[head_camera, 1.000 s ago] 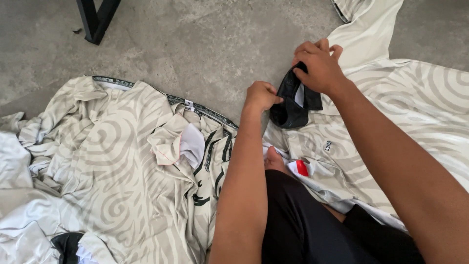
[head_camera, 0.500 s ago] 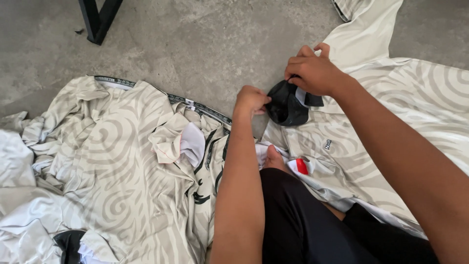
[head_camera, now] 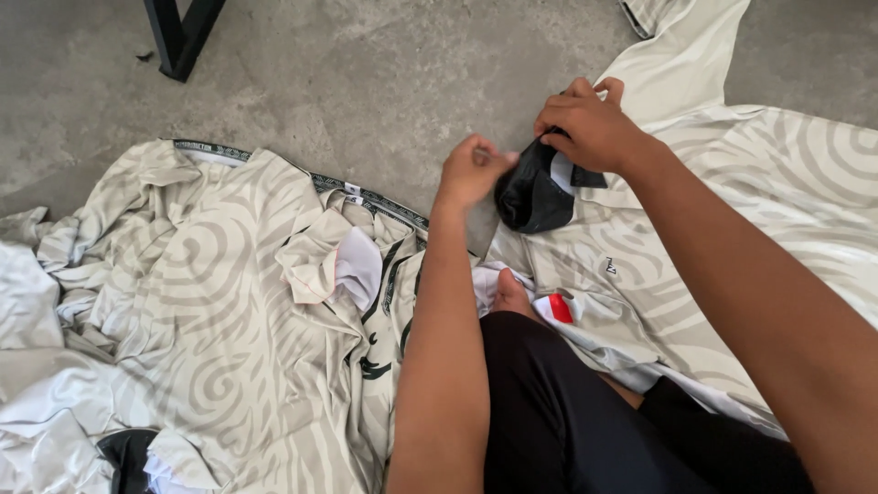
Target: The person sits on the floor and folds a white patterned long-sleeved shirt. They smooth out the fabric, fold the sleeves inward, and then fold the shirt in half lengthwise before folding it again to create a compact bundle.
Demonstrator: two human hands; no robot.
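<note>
Both my hands hold a small black piece of cloth (head_camera: pixel 533 194) with a white label, bunched up above the floor. My right hand (head_camera: pixel 590 123) grips its upper right part from above. My left hand (head_camera: pixel 469 171) is closed at its left edge, pinching the fabric. Beneath them lies a cream shirt with a grey swirl pattern (head_camera: pixel 732 247), spread flat on my right. A second swirl-patterned shirt (head_camera: pixel 229 302) lies crumpled on my left, its dark-trimmed hem turned up. My legs in black trousers (head_camera: pixel 567 412) are folded at the bottom centre.
The floor is bare grey concrete (head_camera: pixel 384 82). A black metal furniture leg (head_camera: pixel 178 37) stands at the top left. More pale cloth is heaped at the far left (head_camera: pixel 37 366), with a dark object (head_camera: pixel 123 453) partly buried at the bottom left.
My two hands have drawn closer together on the black cloth, which is now bunched tighter. My left hand has risen toward it; my right hand sits slightly lower.
</note>
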